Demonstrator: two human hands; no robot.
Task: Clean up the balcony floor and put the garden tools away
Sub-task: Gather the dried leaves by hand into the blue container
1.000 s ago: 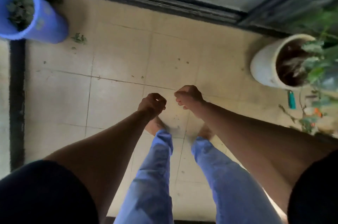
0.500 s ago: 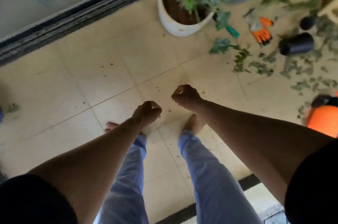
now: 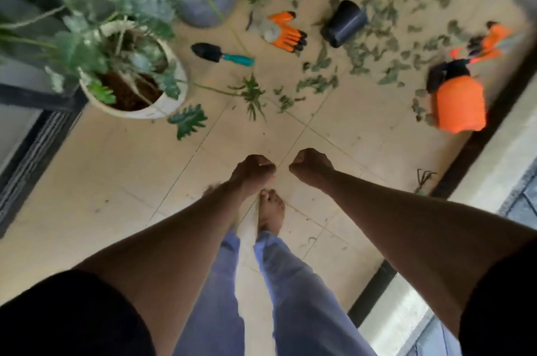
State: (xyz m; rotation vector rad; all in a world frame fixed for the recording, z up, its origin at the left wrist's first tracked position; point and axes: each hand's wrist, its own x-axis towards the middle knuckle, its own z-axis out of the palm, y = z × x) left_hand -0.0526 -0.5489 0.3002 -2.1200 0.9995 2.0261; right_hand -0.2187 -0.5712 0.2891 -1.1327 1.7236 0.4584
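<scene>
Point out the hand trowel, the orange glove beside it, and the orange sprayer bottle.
hand trowel (image 3: 222,57): head view, on the neck where the black blade meets the teal handle.
orange glove (image 3: 283,32): head view, on the palm.
orange sprayer bottle (image 3: 459,106): head view, on the orange body.

No text, label, brand, number or sign could be read anywhere in the view; the picture was blurred and nothing on the floor showed lettering.
</scene>
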